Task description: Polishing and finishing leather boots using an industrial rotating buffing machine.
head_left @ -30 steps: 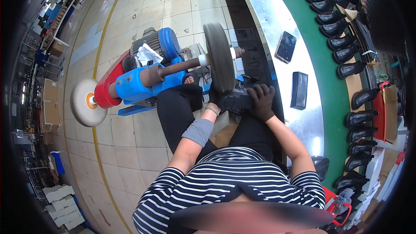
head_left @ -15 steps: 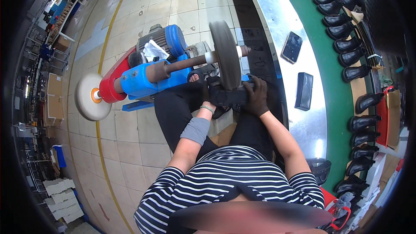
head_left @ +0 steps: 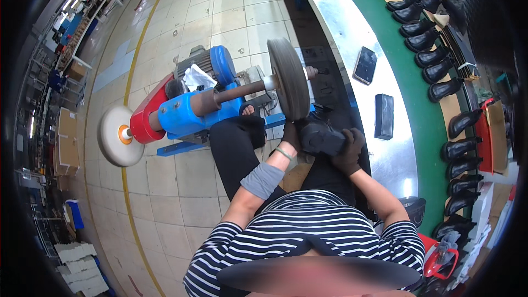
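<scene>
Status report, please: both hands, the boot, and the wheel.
Left hand and right hand, gloved, both grip the black boot. Boot sits just under the dark buffing wheel; contact unclear. Nothing between them.

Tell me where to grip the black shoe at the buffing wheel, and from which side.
Grip the black shoe at its two ends, from the person's side, as the left hand and gloved right hand do. It lies crosswise under the grey wheel, so this likely keeps the fingers off the rim.
</scene>
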A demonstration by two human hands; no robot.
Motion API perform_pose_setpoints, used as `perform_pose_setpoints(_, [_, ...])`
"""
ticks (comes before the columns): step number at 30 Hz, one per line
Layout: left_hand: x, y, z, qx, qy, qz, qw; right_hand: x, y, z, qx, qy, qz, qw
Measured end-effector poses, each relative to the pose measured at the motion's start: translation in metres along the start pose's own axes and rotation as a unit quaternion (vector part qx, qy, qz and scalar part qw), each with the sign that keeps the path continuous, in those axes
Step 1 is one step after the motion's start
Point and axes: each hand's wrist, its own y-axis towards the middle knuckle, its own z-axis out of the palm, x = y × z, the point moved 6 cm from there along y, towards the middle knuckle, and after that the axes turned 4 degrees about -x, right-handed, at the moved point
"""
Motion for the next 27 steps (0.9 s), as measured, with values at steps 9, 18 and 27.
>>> perform_pose_setpoints(9, [-0.063, -0.052, -0.037, -0.009, 0.069, 0.104, 0.992, 0.041, 0.045, 0.025, 0.087, 0.051, -0.166, 0.981])
perform_pose_setpoints(18, [-0.073, -0.088, 0.001, 0.025, 0.088, 0.165, 0.982, 0.037, 0.069, 0.041, 0.178, 0.076, -0.176, 0.965])
perform_pose_setpoints(27, [-0.033, -0.177, 0.167, 0.303, 0.179, 0.042, 0.935, -0.024, 0.032, -0.048, -0.004, 0.661, 0.312, 0.683])
